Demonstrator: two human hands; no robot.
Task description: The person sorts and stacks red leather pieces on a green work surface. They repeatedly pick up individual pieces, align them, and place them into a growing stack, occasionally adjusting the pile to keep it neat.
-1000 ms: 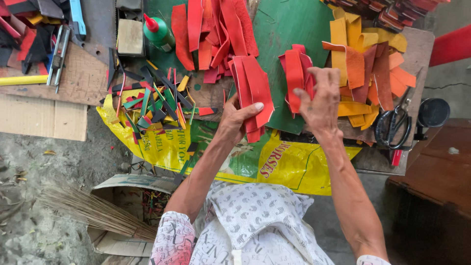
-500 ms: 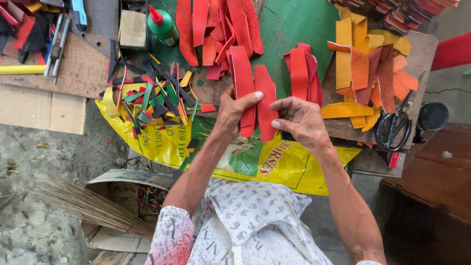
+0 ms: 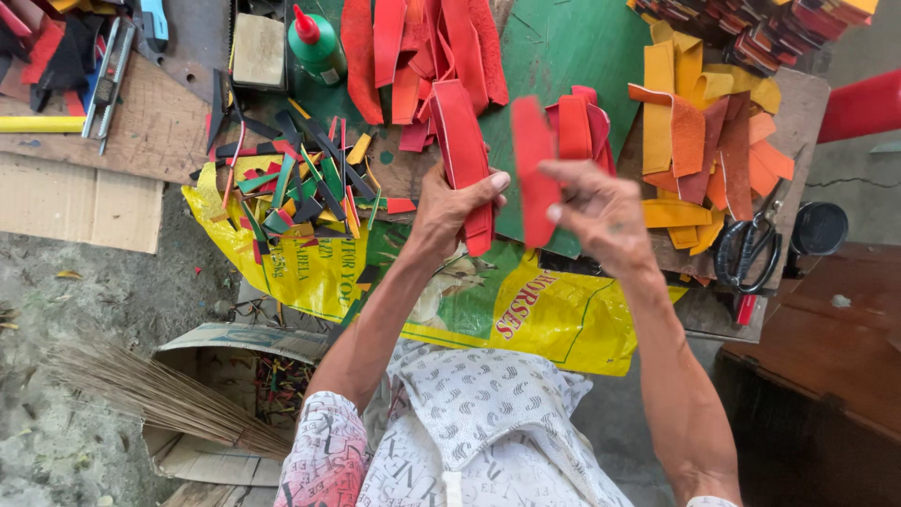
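The left hand (image 3: 450, 211) grips a bunch of red strips (image 3: 466, 150), thumb pressed across them. Just at its 3 o'clock, the right hand (image 3: 601, 211) pinches a single red strip (image 3: 533, 169), held apart from the bunch. At 9 o'clock lie mixed offcuts (image 3: 291, 183) on a yellow sack (image 3: 310, 272); at 3 o'clock, black scissors (image 3: 746, 249) rest on the counter (image 3: 798, 113) beside orange and yellow strips (image 3: 699, 141).

Bright, even daylight, soft shadows, colours vivid — edges slightly stretched
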